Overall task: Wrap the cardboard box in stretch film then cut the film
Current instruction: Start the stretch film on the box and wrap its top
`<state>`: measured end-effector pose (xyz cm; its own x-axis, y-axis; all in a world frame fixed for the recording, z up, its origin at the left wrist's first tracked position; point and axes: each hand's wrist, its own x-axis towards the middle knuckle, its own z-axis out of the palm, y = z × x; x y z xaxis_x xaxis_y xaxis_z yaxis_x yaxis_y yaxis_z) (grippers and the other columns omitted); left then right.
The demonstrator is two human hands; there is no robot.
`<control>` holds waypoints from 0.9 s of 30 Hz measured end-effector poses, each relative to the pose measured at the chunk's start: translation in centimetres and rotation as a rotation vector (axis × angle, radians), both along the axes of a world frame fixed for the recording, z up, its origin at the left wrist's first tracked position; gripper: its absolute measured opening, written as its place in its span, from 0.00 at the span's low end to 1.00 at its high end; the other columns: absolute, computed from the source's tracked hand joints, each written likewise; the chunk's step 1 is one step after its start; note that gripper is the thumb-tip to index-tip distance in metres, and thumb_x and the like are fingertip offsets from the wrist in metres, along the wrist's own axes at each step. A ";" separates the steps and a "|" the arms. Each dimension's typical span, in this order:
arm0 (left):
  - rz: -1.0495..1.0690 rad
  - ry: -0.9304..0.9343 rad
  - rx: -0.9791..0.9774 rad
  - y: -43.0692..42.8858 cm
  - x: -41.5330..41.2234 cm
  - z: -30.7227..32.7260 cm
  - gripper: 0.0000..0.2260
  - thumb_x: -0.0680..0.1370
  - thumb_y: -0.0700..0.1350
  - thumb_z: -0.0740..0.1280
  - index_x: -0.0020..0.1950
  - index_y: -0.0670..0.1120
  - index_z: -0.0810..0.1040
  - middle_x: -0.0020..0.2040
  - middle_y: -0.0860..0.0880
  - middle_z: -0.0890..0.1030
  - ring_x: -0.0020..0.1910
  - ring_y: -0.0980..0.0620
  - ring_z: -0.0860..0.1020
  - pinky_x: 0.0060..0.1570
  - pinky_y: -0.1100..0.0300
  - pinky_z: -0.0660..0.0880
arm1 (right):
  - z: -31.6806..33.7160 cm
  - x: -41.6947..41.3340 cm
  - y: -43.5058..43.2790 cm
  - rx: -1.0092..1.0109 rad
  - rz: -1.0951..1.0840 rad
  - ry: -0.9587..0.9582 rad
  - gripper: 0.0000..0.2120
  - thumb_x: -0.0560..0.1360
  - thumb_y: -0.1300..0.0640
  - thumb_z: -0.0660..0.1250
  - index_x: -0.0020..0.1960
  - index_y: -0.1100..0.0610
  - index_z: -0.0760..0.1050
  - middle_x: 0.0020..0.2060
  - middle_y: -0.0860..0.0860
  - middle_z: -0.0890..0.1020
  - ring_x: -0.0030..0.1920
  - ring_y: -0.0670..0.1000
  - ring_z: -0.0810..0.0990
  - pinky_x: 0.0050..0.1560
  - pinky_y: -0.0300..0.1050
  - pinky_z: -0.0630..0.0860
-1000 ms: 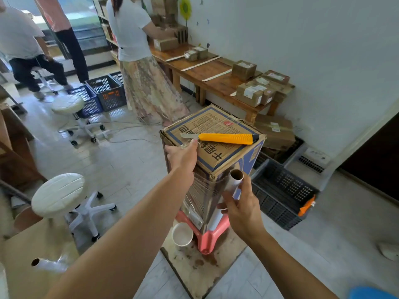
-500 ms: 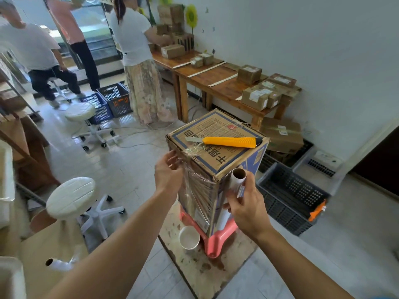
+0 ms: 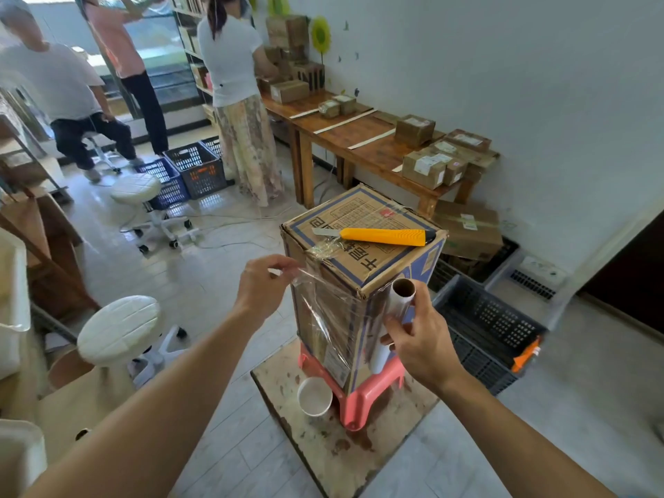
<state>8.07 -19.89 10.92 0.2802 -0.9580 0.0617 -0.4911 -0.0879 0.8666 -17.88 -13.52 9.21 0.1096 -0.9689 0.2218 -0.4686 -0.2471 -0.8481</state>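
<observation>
A tall cardboard box stands on end on a pink plastic stool at mid-floor. A person's left hand pinches the loose edge of the stretch film between thumb and fingertips at the box's 9 o'clock, just off its upper corner. At 5 o'clock the right hand curls its fingers round the upright film roll, which is held against the box's near edge. A yellow utility knife lies on the box top with its blade out, pointing toward 9 o'clock.

The risks look plain — a hard tug on the film could rock the narrow box on its small stool, or slide the knife off toward the hands or the paper cup at 7 o'clock. A weak pinch could let the film edge slip free and bunch up.
</observation>
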 end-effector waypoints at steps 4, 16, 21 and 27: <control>-0.014 -0.062 -0.026 -0.9 0.0 1.6 0.05 0.77 0.40 0.72 0.50 0.49 0.86 0.44 0.52 0.83 0.39 0.47 0.82 0.41 0.51 0.83 | 0.4 0.1 0.2 0.005 0.024 0.011 0.15 0.77 0.53 0.66 0.58 0.43 0.64 0.47 0.48 0.81 0.41 0.54 0.84 0.43 0.60 0.82; 0.276 0.460 0.185 -3.2 -3.5 2.7 0.03 0.75 0.40 0.68 0.47 0.47 0.78 0.46 0.45 0.84 0.41 0.50 0.82 0.44 0.50 0.84 | 1.2 0.7 0.1 -0.007 0.028 0.022 0.14 0.76 0.50 0.66 0.56 0.37 0.65 0.48 0.44 0.78 0.43 0.55 0.83 0.45 0.60 0.81; 0.314 0.715 0.231 -3.0 -4.8 3.3 0.03 0.74 0.40 0.64 0.46 0.44 0.76 0.37 0.47 0.78 0.35 0.51 0.77 0.37 0.56 0.79 | 1.7 -0.2 0.2 0.000 0.046 0.077 0.17 0.76 0.58 0.66 0.54 0.39 0.65 0.45 0.47 0.80 0.40 0.54 0.83 0.44 0.60 0.81; 0.285 0.674 0.204 -2.9 -4.2 3.0 0.04 0.72 0.39 0.64 0.45 0.43 0.77 0.33 0.47 0.77 0.28 0.52 0.72 0.33 0.57 0.72 | 2.2 -1.1 0.3 0.014 0.113 0.136 0.14 0.74 0.44 0.69 0.54 0.45 0.68 0.43 0.46 0.79 0.38 0.52 0.81 0.39 0.57 0.82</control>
<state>3.88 -22.79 13.90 0.4328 -0.8171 -0.3807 0.2042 -0.3225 0.9243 -19.01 -13.27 11.44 0.2457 -0.9517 0.1840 -0.5493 -0.2931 -0.7825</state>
